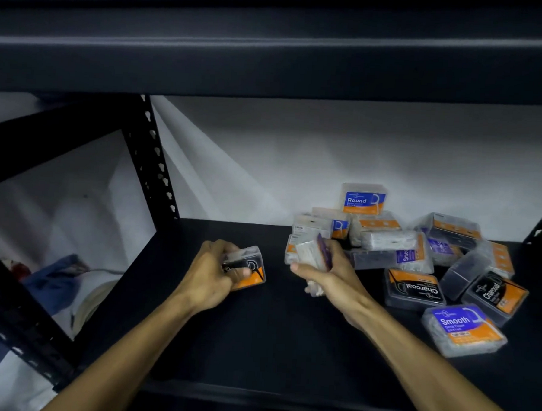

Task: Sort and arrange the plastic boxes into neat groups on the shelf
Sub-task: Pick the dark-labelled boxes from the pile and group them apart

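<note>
Left hand (211,273) grips a black Charcoal flosser box (248,269) low over the bare left of the shelf (224,344); right hand (326,271) clutches a purple-labelled box (312,253) at the edge of the heap (396,243). Risk: the upright Round box (362,199) on top looks likely to topple if the heap is nudged. A Smooth box (464,330) lies near the front edge, beside the right forearm.

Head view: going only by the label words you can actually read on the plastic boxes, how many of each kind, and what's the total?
Charcoal: 2
Smooth: 2 (one shows only "Smoo")
Round: 1
Total legible: 5
Everything else shows no readable word, so its kind cannot be told.
</note>
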The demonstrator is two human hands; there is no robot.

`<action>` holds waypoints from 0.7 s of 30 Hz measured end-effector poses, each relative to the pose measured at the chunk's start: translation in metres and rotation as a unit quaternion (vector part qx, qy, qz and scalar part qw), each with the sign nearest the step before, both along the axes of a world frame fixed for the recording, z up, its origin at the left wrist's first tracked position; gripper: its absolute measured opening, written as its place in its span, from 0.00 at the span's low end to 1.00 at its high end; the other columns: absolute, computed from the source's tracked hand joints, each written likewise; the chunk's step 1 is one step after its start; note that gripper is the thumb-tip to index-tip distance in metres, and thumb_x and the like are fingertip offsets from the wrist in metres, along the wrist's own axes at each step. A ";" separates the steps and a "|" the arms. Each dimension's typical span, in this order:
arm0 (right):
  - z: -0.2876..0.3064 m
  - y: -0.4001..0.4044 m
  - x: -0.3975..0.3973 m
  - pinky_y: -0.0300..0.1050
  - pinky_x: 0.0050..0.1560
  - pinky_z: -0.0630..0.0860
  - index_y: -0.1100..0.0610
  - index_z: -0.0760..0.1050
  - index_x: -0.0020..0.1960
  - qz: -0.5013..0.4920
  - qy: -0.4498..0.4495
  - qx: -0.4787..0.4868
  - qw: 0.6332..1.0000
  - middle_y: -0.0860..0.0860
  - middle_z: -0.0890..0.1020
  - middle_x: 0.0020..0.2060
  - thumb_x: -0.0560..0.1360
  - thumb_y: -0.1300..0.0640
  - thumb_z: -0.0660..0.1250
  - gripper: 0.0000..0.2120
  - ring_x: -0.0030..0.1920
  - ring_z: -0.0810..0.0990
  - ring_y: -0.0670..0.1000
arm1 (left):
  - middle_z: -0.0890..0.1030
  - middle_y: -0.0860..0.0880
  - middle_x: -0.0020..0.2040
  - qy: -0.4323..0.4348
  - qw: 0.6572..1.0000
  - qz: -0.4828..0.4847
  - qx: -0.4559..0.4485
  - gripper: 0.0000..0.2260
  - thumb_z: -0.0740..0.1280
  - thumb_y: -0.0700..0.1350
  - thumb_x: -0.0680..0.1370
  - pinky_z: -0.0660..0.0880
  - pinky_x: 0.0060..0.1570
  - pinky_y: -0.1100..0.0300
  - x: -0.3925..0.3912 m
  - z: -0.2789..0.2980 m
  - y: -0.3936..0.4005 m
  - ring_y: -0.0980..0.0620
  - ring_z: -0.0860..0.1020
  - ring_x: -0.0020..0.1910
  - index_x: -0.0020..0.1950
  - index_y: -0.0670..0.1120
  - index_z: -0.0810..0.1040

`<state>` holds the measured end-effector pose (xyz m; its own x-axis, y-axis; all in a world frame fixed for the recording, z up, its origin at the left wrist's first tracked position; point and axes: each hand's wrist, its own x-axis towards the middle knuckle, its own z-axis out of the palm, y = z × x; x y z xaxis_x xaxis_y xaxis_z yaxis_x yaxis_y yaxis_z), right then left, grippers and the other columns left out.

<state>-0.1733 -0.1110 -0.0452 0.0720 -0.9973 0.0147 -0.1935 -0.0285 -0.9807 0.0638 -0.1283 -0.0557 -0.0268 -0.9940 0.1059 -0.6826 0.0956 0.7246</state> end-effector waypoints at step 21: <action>-0.016 0.037 -0.046 0.43 0.55 0.70 0.48 0.60 0.73 0.028 0.439 -0.132 0.888 0.46 0.62 0.62 0.75 0.47 0.67 0.29 0.62 0.65 0.47 | 0.82 0.52 0.48 -0.021 0.997 -0.055 0.042 0.16 0.76 0.39 0.72 0.72 0.48 0.64 0.079 0.007 0.029 0.57 0.80 0.48 0.52 0.55 0.76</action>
